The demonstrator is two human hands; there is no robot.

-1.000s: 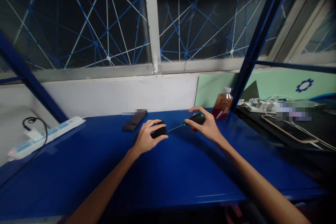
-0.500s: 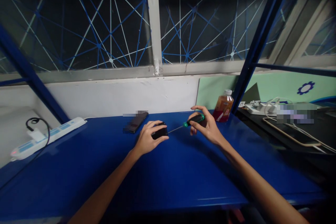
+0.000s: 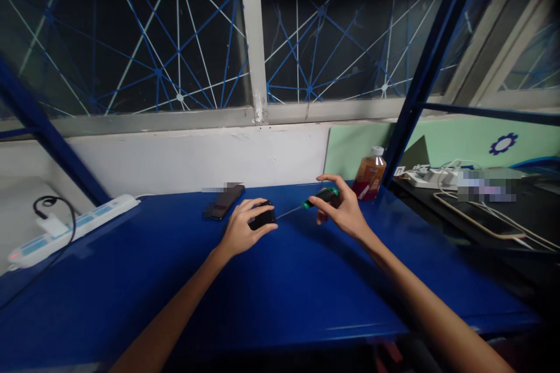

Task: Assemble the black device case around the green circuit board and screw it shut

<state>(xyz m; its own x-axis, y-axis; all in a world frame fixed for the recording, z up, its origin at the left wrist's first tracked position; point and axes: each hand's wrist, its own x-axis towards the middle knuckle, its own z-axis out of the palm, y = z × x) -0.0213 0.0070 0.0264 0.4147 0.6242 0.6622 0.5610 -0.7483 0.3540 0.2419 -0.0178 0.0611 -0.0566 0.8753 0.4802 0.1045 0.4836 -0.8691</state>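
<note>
My left hand (image 3: 241,228) is closed around a small black box-like object (image 3: 263,219), thumb on its near side and fingers over its far side. My right hand (image 3: 343,207) grips a screwdriver (image 3: 324,196) by its black and green handle. Its thin metal shaft points left, and the tip meets or nearly meets the right end of the black object; contact is too small to tell. Both hands are over the middle of the blue table (image 3: 262,297). Just behind my left hand lies a dark phone (image 3: 225,203), partly blurred out.
A drink bottle (image 3: 370,175) with a white cap stands at the back right. On the left lies a white power strip (image 3: 83,230) with a black cable. Another phone (image 3: 476,215) and white cables rest on the black surface at right. Blue posts rise on both sides.
The whole view has shifted slightly, so things appear a little further left. Both hands keep their hold on the black object and the screwdriver, with hardly any change between them.
</note>
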